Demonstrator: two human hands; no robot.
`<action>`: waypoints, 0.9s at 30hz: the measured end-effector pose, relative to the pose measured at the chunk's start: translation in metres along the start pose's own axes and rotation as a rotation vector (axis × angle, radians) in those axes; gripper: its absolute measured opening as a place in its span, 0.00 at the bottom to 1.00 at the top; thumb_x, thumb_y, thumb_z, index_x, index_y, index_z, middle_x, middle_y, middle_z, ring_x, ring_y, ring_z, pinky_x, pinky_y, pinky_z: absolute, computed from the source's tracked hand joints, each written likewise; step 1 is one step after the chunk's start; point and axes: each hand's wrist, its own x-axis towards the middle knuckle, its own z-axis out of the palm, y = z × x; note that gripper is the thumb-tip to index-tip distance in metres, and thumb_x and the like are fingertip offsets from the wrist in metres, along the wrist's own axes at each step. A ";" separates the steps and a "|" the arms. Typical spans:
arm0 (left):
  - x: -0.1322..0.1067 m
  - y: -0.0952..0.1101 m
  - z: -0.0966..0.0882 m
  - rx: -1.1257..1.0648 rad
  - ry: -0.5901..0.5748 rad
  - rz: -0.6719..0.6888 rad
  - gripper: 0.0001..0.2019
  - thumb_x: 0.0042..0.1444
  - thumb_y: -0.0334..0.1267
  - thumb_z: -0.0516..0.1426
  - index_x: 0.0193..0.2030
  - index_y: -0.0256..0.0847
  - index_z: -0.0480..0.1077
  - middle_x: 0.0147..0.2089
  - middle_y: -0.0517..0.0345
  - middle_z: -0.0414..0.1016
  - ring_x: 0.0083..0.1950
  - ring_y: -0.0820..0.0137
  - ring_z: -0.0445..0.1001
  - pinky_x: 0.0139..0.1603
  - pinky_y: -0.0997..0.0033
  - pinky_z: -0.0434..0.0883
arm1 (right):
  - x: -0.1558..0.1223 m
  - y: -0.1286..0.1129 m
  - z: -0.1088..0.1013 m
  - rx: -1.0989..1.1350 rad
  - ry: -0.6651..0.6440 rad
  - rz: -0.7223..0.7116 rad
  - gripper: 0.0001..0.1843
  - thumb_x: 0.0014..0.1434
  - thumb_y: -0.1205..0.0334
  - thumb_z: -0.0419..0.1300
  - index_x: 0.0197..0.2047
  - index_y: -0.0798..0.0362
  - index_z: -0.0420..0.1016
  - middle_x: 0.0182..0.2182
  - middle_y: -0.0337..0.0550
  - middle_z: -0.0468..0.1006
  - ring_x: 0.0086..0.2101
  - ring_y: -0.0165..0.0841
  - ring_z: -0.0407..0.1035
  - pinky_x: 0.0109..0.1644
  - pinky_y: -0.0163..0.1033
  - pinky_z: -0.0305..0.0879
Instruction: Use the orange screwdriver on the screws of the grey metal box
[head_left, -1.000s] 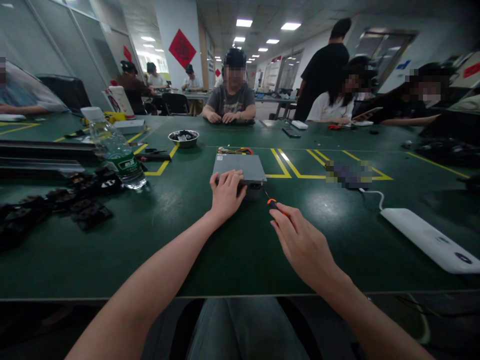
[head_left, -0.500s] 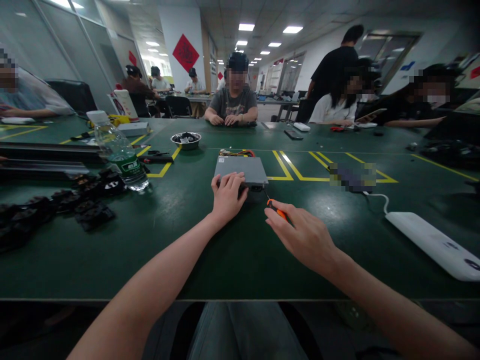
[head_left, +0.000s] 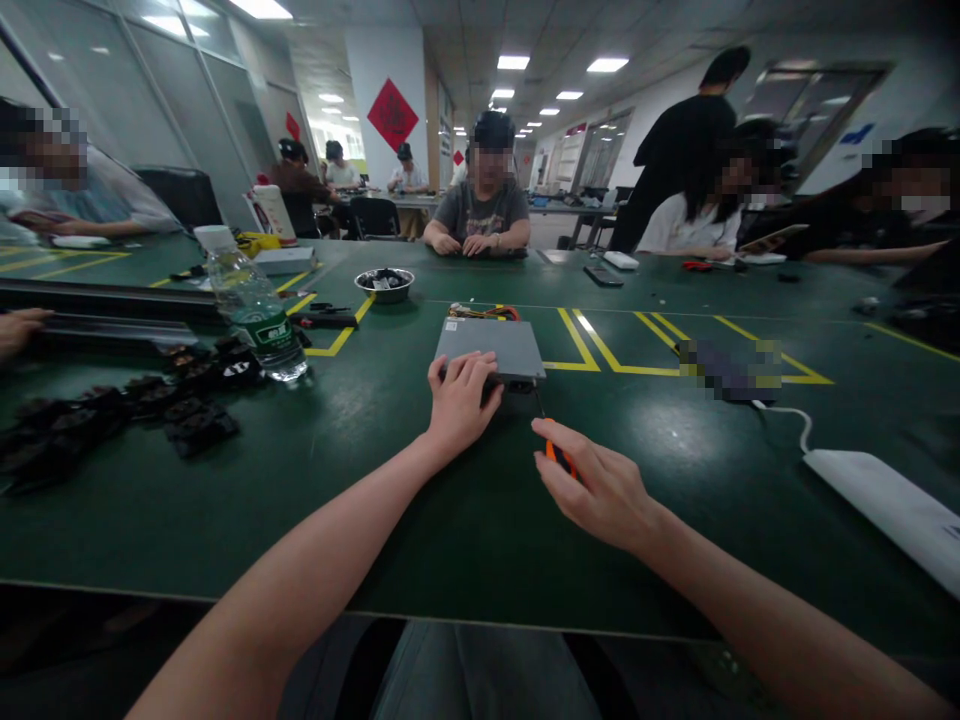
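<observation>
A grey metal power supply (head_left: 491, 345) lies flat on the green table, with coloured wires (head_left: 487, 312) at its far side. My left hand (head_left: 463, 395) grips its near left edge, fingers on the top and thumb against the near face. In my right hand (head_left: 596, 475) is a screwdriver (head_left: 559, 455) with an orange and black handle, held between thumb and fingers. Its thin shaft points up at the near right corner of the power supply. Whether the tip sits in a screw is too small to tell.
Left of me stand a water bottle (head_left: 259, 320) and several black parts (head_left: 199, 420). A metal bowl (head_left: 384, 285) of small pieces is farther back. To the right, a white power bank (head_left: 877, 500) is cabled to a blurred-out device (head_left: 727, 368). A person (head_left: 480, 215) sits opposite.
The view has shifted slightly, moving the scene a little to the right. My right hand and the screwdriver have drawn slightly back from the power supply. My left hand keeps its grip.
</observation>
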 end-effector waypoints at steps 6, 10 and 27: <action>0.000 0.001 -0.001 0.011 -0.006 -0.015 0.10 0.55 0.37 0.54 0.45 0.47 0.63 0.54 0.60 0.70 0.57 0.65 0.63 0.61 0.55 0.46 | -0.006 0.014 -0.002 0.130 0.084 0.252 0.04 0.55 0.69 0.56 0.31 0.52 0.63 0.40 0.46 0.77 0.38 0.27 0.72 0.40 0.31 0.70; 0.000 0.001 -0.001 0.008 -0.007 -0.012 0.09 0.56 0.37 0.53 0.45 0.47 0.63 0.54 0.60 0.70 0.57 0.65 0.63 0.61 0.54 0.46 | -0.008 0.013 -0.001 0.146 0.062 0.225 0.03 0.56 0.68 0.56 0.32 0.52 0.65 0.41 0.45 0.77 0.41 0.29 0.72 0.40 0.33 0.71; -0.002 0.000 -0.002 0.004 -0.023 0.015 0.12 0.55 0.37 0.53 0.47 0.47 0.62 0.55 0.59 0.68 0.58 0.64 0.62 0.62 0.54 0.44 | -0.001 -0.001 0.009 0.227 0.130 0.088 0.05 0.55 0.71 0.55 0.35 0.53 0.66 0.43 0.46 0.76 0.47 0.30 0.69 0.45 0.35 0.71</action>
